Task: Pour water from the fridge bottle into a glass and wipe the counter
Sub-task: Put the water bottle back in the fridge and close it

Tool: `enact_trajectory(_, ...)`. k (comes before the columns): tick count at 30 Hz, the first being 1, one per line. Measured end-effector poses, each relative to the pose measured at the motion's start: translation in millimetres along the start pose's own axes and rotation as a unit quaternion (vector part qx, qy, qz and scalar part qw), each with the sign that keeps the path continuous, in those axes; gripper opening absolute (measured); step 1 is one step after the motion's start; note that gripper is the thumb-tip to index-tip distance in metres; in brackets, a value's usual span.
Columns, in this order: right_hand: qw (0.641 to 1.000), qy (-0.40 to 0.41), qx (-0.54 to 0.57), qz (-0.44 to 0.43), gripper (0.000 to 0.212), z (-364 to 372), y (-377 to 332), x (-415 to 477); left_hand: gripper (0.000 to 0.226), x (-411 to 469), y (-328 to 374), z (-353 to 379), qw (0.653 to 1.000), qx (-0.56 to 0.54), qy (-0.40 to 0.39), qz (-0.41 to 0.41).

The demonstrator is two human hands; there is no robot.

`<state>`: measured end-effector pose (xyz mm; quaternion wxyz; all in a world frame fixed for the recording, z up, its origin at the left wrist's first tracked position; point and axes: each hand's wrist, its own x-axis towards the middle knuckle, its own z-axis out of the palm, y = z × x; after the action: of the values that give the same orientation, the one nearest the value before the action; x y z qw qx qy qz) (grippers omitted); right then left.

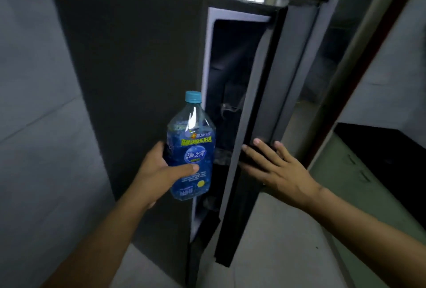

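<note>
My left hand (159, 170) is clamped around the lower body of the bottle (192, 149), thumb across the front of the blue label and the remaining fingers wrapped behind it. The bottle stands nearly upright, tilted slightly to the left at the top, with its light-blue cap (193, 96) screwed on. Its upper section is clear plastic; the label area is blue with printed characters. The bottle is outside the fridge (129, 62), held in front of the white seal at the left edge of the opening.

My right hand (279, 170) is spread flat, fingers apart, pressed against the outer face of the fridge door (272, 103). The fingertips touch the door's dark edge; nothing is gripped in this hand. The door stands partly open, and the gap shows a dark interior whose contents I cannot make out.

To the right, a dark counter (389, 149) sits above pale green cabinet fronts (359, 177). A light floor (276, 253) lies below the door.
</note>
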<state>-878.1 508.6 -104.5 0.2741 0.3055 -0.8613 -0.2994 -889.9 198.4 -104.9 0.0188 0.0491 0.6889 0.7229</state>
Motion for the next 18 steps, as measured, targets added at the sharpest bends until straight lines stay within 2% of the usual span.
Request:
enact_trajectory(3, 0.999, -0.010, 0.025, 0.047, 0.100, -0.7, 8.5, -27.2, 0.075, 3.8, 1.8, 25.3, 0.999, -0.011, -0.043, 0.010)
enact_trajectory(9, 0.980, 0.025, 0.088, 0.175, 0.078, 3.0, 13.5, -77.6, 0.063, 3.0, 4.4, 72.6, 0.993, -0.012, -0.118, 0.017)
enact_trajectory(12, 0.950, 0.068, 0.127, 0.277, 0.069, 2.4, 15.3, -95.4, 0.070, 2.6, 3.1, 88.6, 0.992, -0.012, -0.127, 0.015)
enact_trajectory(15, 0.903, 0.136, 0.168, 0.371, 0.062, -2.6, 20.7, -99.6, 0.077, 2.1, 1.8, 104.4, 0.992, -0.002, -0.128, 0.018)
enact_trajectory(18, 0.869, 0.220, 0.210, 0.390, 0.058, -13.3, 36.9, -91.5, 0.081, 3.4, 3.0, 120.5, 0.993, 0.011, -0.118, 0.020)
